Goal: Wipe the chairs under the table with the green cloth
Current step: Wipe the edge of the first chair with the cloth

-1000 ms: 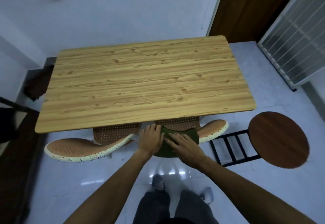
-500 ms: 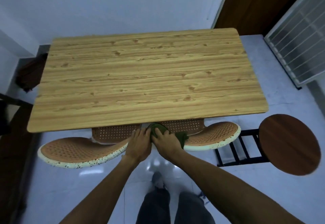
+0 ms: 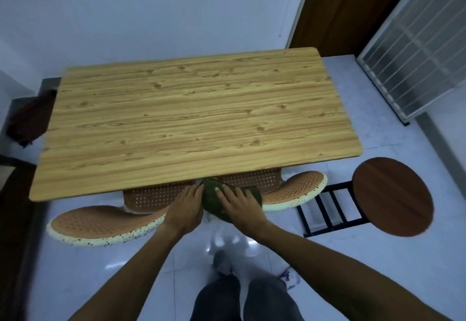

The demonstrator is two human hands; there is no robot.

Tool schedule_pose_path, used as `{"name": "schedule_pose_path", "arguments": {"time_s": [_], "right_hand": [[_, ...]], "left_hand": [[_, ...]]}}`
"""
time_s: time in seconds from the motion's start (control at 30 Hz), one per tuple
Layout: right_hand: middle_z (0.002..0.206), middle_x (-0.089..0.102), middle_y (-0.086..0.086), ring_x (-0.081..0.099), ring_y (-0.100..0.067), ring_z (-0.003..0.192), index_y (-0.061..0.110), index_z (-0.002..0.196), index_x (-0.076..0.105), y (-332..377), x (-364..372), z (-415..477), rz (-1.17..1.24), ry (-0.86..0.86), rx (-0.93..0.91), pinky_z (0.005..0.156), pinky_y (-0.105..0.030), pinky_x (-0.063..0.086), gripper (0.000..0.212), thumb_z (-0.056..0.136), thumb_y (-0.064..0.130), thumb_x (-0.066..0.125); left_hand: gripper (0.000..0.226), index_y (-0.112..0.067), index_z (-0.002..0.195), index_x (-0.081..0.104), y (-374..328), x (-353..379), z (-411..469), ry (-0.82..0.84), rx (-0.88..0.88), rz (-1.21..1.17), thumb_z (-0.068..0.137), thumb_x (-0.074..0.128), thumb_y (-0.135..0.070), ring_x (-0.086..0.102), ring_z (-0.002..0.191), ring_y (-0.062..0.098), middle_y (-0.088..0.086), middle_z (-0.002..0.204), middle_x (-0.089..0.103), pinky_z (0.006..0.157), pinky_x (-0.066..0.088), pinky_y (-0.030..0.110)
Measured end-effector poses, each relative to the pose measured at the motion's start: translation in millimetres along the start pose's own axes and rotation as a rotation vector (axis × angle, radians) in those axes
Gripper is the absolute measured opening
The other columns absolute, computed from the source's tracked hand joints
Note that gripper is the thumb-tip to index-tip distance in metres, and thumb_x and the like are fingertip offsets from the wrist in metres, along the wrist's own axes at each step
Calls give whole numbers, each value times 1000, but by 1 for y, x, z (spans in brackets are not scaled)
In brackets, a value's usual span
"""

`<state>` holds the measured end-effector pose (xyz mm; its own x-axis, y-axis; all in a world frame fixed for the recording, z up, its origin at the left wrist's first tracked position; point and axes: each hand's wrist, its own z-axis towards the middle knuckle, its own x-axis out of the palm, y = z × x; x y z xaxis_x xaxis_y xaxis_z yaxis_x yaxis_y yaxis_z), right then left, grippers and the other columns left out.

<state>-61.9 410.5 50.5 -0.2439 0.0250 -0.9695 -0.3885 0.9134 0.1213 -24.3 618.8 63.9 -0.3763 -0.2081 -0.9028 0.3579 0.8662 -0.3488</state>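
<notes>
Green cloth under two hands; two woven chairs.

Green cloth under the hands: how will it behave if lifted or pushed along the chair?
Probably floppy: the dark green cloth lies bunched and creased under the right hand, draping over the woven chair back. Likely light, so it should slide when pushed, though the perforated brown chair weave may drag it. The left hand rests beside it.
</notes>
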Motion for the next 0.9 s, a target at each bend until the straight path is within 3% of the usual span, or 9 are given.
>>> {"name": "schedule_pose_path", "arguments": {"time_s": [0.07,0.27,0.37,0.47,0.6,0.67,0.77,0.9], "right_hand": [[150,41,-16,48,-37,128,14,155,21,-26,6,-30,22,-83,-3,107,-54,38,64,101,40,44],[159,33,-9,33,-33,143,18,157,20,-102,10,-90,-26,-43,26,120,-55,18,62,103,46,33],[163,25,-10,17,-34,151,15,157,24,-100,5,-97,-18,-50,128,120,-60,5,74,100,62,29],[165,13,-15,3,-35,153,9,156,25,-51,9,-88,59,-105,345,119,-63,3,84,97,68,28],[161,21,-24,14,-39,151,0,152,31,1,9,-70,284,-222,863,119,-62,10,76,100,55,30],[163,15,-23,11,-38,152,-3,153,24,6,4,-59,380,-222,1019,119,-61,13,81,99,56,30],[165,5,-22,2,-36,153,-5,155,13,-6,-6,-47,511,-249,1109,122,-56,9,85,99,55,37],[164,4,-24,1,-39,152,-8,154,13,-49,-3,-54,494,-296,1103,122,-55,10,82,99,45,43]], "left_hand": [[61,-12,152,30,-14,1,5,83,54,-62,99,48,-36,38,143,26,12,156,38,118,37,41],[78,-12,158,8,-54,28,22,264,145,-47,99,30,-58,1,156,25,9,168,8,126,1,38],[82,-11,158,4,-54,37,25,247,146,24,98,25,-62,-7,156,28,8,169,2,128,1,44],[82,-10,158,2,-55,42,29,235,147,72,97,21,-63,-11,155,30,9,169,1,128,2,47],[86,-9,157,1,-58,44,28,220,138,89,95,11,-67,-11,155,30,10,168,-1,127,0,45],[91,-8,157,3,-57,44,28,218,146,73,91,5,-70,-9,155,30,11,168,1,128,3,45],[97,-6,157,10,-58,43,28,208,146,10,88,2,-73,0,156,30,13,167,11,128,7,45],[110,-2,154,21,-65,40,27,184,113,-19,82,-10,-78,12,154,35,19,163,24,125,8,47]]}}
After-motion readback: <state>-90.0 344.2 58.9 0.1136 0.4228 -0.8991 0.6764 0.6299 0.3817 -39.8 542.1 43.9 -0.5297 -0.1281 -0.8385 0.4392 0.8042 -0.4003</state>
